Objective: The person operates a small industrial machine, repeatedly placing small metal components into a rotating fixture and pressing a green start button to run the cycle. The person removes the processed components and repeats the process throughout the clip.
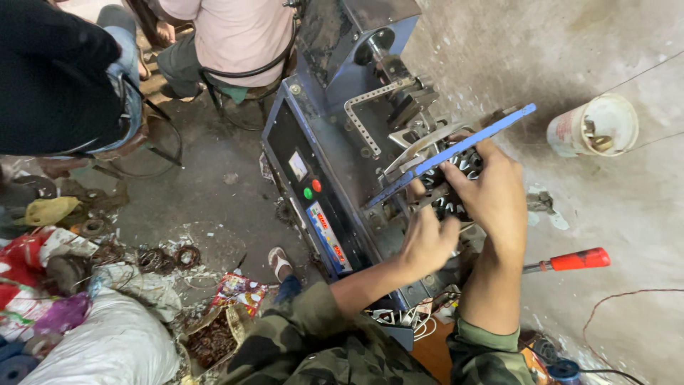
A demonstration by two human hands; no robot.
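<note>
A round toothed metal core sits on a blue winding machine in front of me. My right hand wraps over its right side, fingers closed on it. Lower down at the core's near edge, my left hand reaches in with fingers curled against it; the hand looks blurred. A blue flat bar slants across just above the core, beside a curved metal arm. My sleeves are camouflage-patterned.
A white plastic cup with small parts and a red-handled screwdriver lie on the grey bench to the right. Two seated people are at the back left. Sacks, wire coils and scrap cover the floor at left.
</note>
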